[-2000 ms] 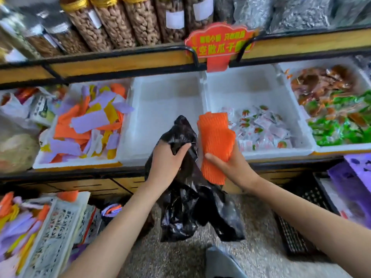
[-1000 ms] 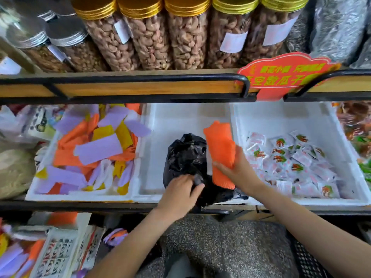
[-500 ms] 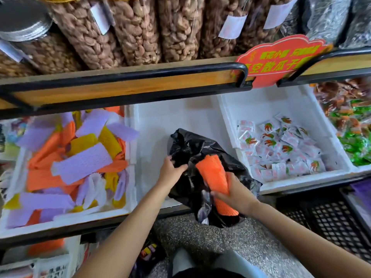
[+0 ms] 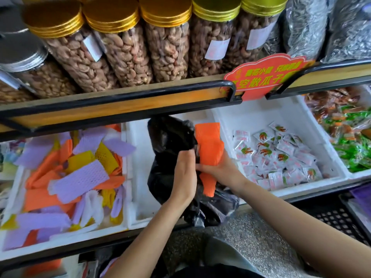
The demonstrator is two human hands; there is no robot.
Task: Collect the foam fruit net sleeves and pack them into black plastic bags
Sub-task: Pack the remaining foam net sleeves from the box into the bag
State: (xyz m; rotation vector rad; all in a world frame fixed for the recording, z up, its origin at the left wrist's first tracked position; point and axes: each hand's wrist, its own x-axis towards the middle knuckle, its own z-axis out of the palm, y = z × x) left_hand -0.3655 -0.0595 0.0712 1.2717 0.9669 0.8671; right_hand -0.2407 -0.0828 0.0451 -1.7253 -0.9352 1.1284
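Fingers of the right hand clasp an orange sleeve stack at the black bag which the left hand grips, apparently not yet packed, with a bin of loose sleeves to go.

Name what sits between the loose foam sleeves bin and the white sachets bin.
Head view: a white foam bin, over it the black bag gripped by the left hand and orange sleeves held by the right hand.
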